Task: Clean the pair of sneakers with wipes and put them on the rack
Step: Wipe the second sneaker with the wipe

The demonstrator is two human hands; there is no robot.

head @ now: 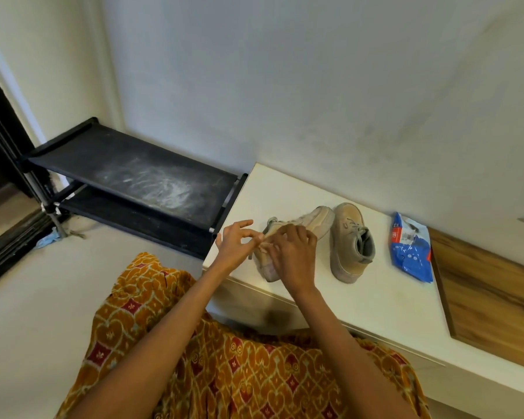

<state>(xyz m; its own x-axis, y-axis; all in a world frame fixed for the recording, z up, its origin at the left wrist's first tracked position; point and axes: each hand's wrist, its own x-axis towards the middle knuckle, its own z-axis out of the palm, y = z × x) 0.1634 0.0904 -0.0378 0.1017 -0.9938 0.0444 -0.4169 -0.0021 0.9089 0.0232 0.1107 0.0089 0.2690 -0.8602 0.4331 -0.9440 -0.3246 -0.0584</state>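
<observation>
Pale plaster wall (285, 86), matte and faintly smudged low down; smooth light floor (18, 313) below. Against the wall, a white counter (360, 303), flat and glossy, meeting a wood-grain panel (490, 294) at its right end.

Left of the counter, a black rack (133, 173): two fabric shelves on thin tubes, top shelf streaked with whitish dust. Touching or just beside the counter's end, cannot tell which. A crumpled blue scrap (47, 239) by its foot.

On the counter, two tan sneakers, suede-like, thick pale soles, grey laces. Right sneaker (350, 241) upright on its sole, toe toward the wall, collar open. Left sneaker (297, 231) tipped on its side near the counter's left end, sole edge facing right, close to the other but apart. Well right of both, a blue and white wipes pack (410, 247), soft crinkled plastic, lying flat near the wood panel.

Left hand (236, 244) at the tipped sneaker's heel end, thumb and forefinger pinching something small there, lace or wipe, cannot tell; other fingers fanned up. Right hand (295, 255) arched over the same sneaker, fingers curled down round its upper, gripping it. Both forearms bare, reaching forward over an orange patterned garment (224, 358) with red diamonds.
</observation>
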